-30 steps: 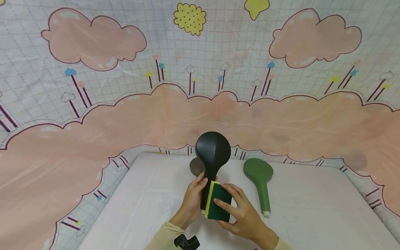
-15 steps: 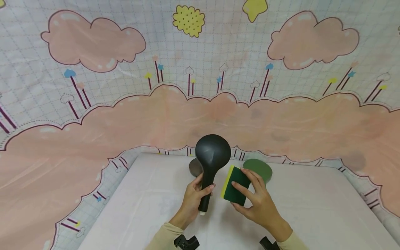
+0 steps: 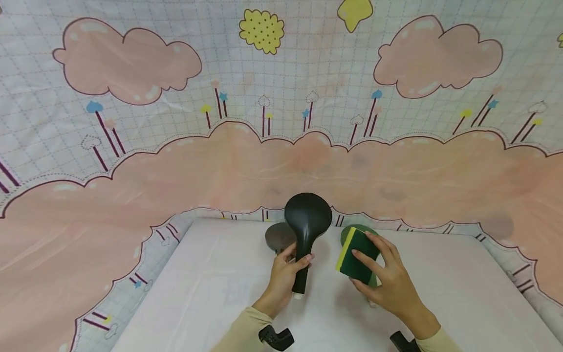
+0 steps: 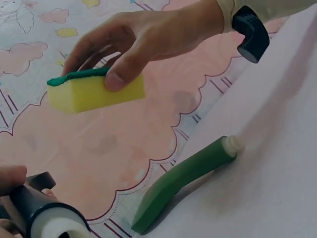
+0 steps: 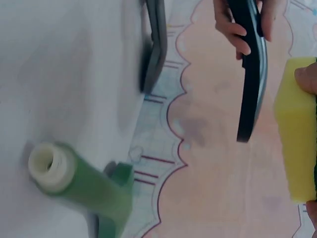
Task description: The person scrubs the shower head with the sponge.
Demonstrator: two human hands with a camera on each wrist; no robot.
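Note:
A black shower head [image 3: 308, 215] is gripped by its handle in my left hand [image 3: 283, 276], held above the table with its round head up and its white threaded end down. My right hand [image 3: 396, 278] pinches a yellow and green sponge [image 3: 359, 256] between thumb and fingers, apart from the black shower head and to its right. In the left wrist view the yellow side of the sponge [image 4: 99, 94] faces down. A green shower head [image 4: 183, 181] lies on the table below the sponge, partly hidden by it in the head view.
A grey shower head [image 3: 279, 237] lies behind my left hand, its handle mostly hidden. The white table [image 3: 211, 283] ends at a patterned cloth backdrop [image 3: 246, 166] with pink clouds. Black cameras [image 3: 276, 337] sit on both wrists.
The sponge has left the black shower head's handle and moved right with my right hand, over the green shower head. My left hand has shifted slightly right with the black shower head.

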